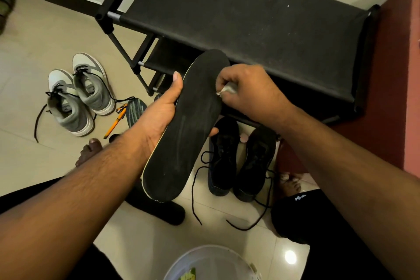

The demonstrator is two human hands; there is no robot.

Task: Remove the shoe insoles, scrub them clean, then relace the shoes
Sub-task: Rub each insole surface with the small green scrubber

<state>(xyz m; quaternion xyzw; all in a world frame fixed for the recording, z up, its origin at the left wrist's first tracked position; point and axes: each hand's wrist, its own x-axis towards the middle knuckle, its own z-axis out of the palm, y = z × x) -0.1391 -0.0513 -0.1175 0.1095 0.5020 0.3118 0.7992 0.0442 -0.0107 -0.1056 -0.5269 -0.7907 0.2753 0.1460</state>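
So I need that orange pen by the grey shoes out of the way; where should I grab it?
Pinch the pen mid-barrel from above. It lies flat on the floor, slanted, its upper end near the grey shoes and their lace, so the bare middle gives the freest grip.

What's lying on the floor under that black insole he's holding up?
Another dark insole pokes out beneath the held insole; black shoes sit beside it. Its upper part is covered.

grey shoes [79, 95]: 2 | black shoes [241, 161]: 2 | insoles [186, 125]: 3 | hands [159, 116]: 2 | shoe rack [241, 25]: 1
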